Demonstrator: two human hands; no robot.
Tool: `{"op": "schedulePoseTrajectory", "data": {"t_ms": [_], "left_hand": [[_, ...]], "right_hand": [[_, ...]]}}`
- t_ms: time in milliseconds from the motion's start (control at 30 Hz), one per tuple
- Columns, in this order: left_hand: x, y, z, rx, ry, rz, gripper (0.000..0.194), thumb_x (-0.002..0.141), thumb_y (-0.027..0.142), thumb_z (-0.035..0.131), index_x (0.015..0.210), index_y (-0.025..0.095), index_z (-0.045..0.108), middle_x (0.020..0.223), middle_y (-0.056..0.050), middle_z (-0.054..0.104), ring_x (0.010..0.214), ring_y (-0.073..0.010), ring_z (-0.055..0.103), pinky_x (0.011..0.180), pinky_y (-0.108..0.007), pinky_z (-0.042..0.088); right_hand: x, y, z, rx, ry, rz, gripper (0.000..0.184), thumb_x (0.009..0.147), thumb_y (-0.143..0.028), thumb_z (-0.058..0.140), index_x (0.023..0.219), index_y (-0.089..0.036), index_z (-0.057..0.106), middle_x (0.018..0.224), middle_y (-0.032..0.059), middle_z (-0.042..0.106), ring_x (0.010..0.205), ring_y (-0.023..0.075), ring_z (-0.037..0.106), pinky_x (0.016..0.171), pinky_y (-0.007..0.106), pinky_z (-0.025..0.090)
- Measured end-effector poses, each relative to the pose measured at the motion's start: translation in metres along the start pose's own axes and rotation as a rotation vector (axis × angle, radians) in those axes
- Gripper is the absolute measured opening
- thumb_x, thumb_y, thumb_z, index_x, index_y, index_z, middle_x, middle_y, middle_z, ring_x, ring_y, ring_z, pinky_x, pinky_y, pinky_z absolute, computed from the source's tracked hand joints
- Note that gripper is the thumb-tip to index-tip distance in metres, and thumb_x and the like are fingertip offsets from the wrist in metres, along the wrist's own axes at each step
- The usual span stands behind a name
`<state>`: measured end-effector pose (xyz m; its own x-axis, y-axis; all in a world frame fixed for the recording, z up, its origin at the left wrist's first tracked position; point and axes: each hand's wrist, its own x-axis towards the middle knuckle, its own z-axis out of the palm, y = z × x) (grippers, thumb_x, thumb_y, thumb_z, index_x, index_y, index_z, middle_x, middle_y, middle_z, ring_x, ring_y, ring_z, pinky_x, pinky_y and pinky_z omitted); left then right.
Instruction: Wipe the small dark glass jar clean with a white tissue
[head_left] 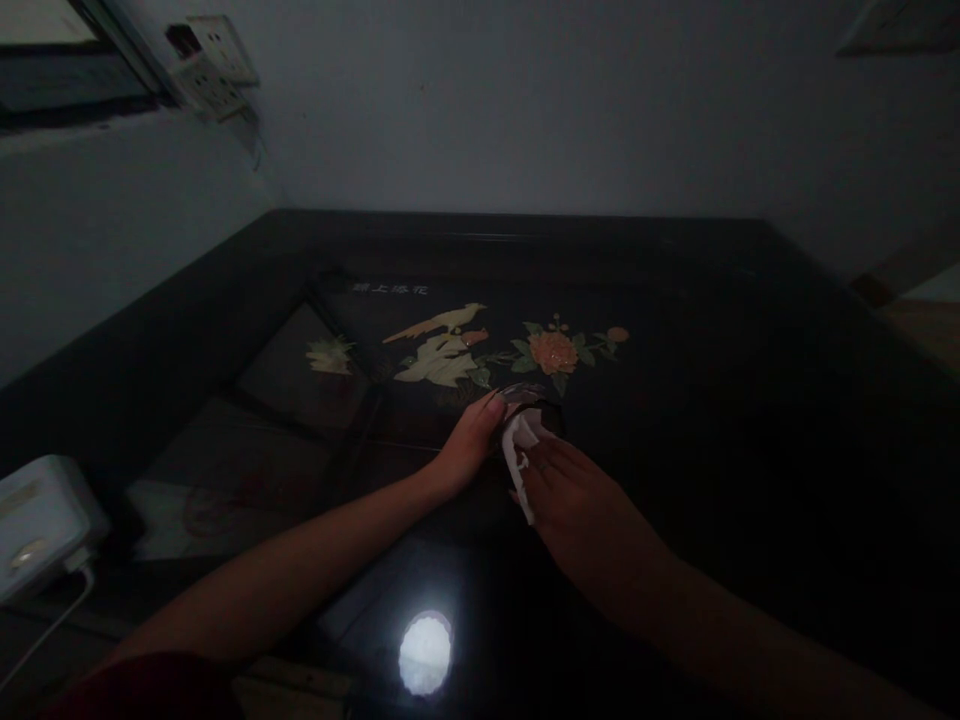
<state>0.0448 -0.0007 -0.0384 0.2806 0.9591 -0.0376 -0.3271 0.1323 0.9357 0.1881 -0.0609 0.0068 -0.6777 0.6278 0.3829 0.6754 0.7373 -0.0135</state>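
Note:
My right hand [581, 495] presses a crumpled white tissue [519, 445] with its fingers, just in front of my left hand. Closed at the middle of the view, my left hand [469, 440] has its thumb up against a small dark object [529, 397] with a shiny curved rim. The tissue touches that object and covers much of it, so its kind is unclear. Both hands are over a glossy black tabletop [675, 330] decorated with a yellow bird, a pink flower and a line of characters.
At the left edge sits a white box-shaped device [45, 520] with a white cable [56, 625] plugged into it. Pale walls [525, 110] meet behind the tabletop. Wall sockets [214, 75] are at the upper left, beside a window [67, 70]. A bright light reflection shows near the front.

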Motion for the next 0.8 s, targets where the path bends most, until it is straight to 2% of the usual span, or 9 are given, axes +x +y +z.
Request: {"op": "schedulePoseTrajectory", "data": {"t_ms": [100,233,467,600,733,800], "left_hand": [[0.001,-0.002,0.000,-0.026,0.015,-0.001,0.053,0.076,0.062,0.058,0.097,0.014,0.067,0.101,-0.009,0.071,0.096,-0.0247,0.064,0.091,-0.035,0.046],[0.002,-0.001,0.001,-0.006,-0.003,-0.004,0.053,0.078,0.062,0.056,0.096,0.013,0.067,0.100,-0.009,0.071,0.095,-0.0248,0.064,0.087,-0.035,0.047],[0.002,0.000,0.003,-0.010,-0.018,-0.004,0.053,0.078,0.061,0.056,0.098,0.013,0.067,0.101,-0.009,0.070,0.095,-0.0244,0.063,0.086,-0.035,0.047],[0.002,-0.002,-0.001,0.002,-0.017,-0.011,0.055,0.076,0.064,0.057,0.095,0.014,0.067,0.096,-0.008,0.071,0.091,-0.0241,0.064,0.084,-0.034,0.048],[0.001,-0.001,-0.002,0.009,-0.002,-0.025,0.059,0.074,0.068,0.057,0.093,0.013,0.066,0.096,-0.009,0.071,0.091,-0.0251,0.064,0.083,-0.034,0.047],[0.000,0.000,-0.001,0.000,0.002,-0.029,0.060,0.072,0.069,0.057,0.094,0.014,0.066,0.097,-0.010,0.071,0.091,-0.0255,0.064,0.083,-0.034,0.047]], "right_hand": [[0.001,0.007,-0.007,-0.118,-0.023,-0.075,0.034,0.088,-0.007,0.043,0.117,-0.001,0.061,0.113,0.0215,0.069,0.107,0.0277,0.065,0.093,0.040,0.052],[0.001,0.014,-0.010,-0.211,-0.036,-0.095,0.031,0.086,-0.008,0.047,0.110,0.001,0.065,0.113,0.0235,0.068,0.110,0.0287,0.064,0.096,0.040,0.050],[0.001,0.014,-0.008,-0.206,-0.031,-0.093,0.031,0.085,-0.007,0.047,0.108,0.001,0.067,0.113,0.0226,0.069,0.109,0.0288,0.065,0.095,0.039,0.052],[0.003,0.010,-0.007,-0.066,-0.021,-0.041,0.032,0.086,-0.004,0.043,0.109,-0.003,0.066,0.108,0.0185,0.072,0.104,0.0255,0.067,0.092,0.037,0.053],[0.003,0.005,-0.005,0.218,-0.007,0.096,0.039,0.087,-0.001,0.036,0.115,-0.008,0.062,0.112,0.0150,0.071,0.107,0.0225,0.065,0.093,0.038,0.053],[0.002,0.002,-0.003,0.367,0.023,0.181,0.037,0.089,-0.003,0.034,0.111,-0.011,0.063,0.108,0.0120,0.072,0.100,0.0203,0.068,0.088,0.035,0.056]]}}
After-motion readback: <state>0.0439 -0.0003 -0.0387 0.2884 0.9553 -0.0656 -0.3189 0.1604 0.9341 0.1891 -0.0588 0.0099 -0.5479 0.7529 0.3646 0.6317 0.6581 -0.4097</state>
